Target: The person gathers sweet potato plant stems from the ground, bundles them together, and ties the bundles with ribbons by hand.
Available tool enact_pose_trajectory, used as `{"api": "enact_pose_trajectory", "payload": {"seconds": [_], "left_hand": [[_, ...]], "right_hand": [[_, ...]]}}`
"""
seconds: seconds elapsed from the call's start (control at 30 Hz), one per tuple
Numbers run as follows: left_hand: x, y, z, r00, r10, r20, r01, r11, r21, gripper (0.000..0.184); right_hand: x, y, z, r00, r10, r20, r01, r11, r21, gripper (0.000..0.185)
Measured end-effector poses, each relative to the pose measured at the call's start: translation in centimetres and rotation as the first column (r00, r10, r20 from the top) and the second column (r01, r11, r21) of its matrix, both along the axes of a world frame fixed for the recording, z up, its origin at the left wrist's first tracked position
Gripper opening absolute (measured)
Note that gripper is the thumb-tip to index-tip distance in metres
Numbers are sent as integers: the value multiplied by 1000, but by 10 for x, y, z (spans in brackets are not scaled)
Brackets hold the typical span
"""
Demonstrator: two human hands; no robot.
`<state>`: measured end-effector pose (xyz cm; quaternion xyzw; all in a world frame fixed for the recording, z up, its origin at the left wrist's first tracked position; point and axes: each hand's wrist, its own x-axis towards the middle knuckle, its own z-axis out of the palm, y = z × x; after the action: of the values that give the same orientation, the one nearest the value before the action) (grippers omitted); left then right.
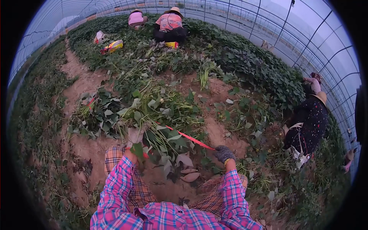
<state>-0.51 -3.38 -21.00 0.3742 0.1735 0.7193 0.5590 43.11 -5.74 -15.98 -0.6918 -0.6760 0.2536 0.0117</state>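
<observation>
In my right hand [224, 154], which wears a grey knit glove, the fingers are closed on one end of a red ribbon [188, 137]. The ribbon runs taut to the left, into a bundle of leafy green vines [163, 136] in front of my knees. My left hand [135, 137] is at the near left of that bundle, closed around its stems and partly covered by leaves. A second bit of red shows just below the left hand. On the soil between my legs lie a few reddish tubers [190, 176].
Another vine pile [103, 111] with a bit of red lies at the left. Two people [170, 25] crouch among plants ahead, near a yellow bag [112, 46]. A person in dark clothing [308, 122] bends at the right. A greenhouse frame [283, 27] arches over the field.
</observation>
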Motion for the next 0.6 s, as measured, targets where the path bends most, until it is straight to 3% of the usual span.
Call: {"api": "enact_pose_trajectory", "payload": {"seconds": [0.03,0.1,0.17,0.23,0.33,0.4,0.5,0.53,0.6], "left_hand": [[-3,4,-2,994,-12,108,20,997,-75,25],[-6,25,-18,992,4,124,10,994,-108,26],[-14,18,9,993,48,104,-32,989,-146,29],[-23,14,26,992,87,88,-72,985,-160,32],[-35,9,44,990,129,59,-118,980,-159,36],[-39,6,53,989,146,33,-139,978,-159,40],[-43,-6,63,985,169,-29,-172,973,-153,44],[-44,-10,65,983,175,-60,-182,971,-153,46],[-41,-18,71,973,168,-157,-191,971,-143,49]], "right_hand": [[10,-1,-1,1000,-3,2,3,1000,6,42],[35,-3,-9,977,-208,-33,204,973,-104,43],[61,-10,-10,963,-267,-40,262,960,-100,45],[75,-33,7,975,-220,12,217,968,125,36],[120,-49,5,956,-289,39,282,950,133,38],[127,-74,29,921,-385,-54,389,910,145,38],[129,-94,46,964,-255,71,243,960,141,38],[139,-98,27,979,-193,60,175,958,226,38],[116,-113,45,995,-102,14,98,981,165,40]]}}
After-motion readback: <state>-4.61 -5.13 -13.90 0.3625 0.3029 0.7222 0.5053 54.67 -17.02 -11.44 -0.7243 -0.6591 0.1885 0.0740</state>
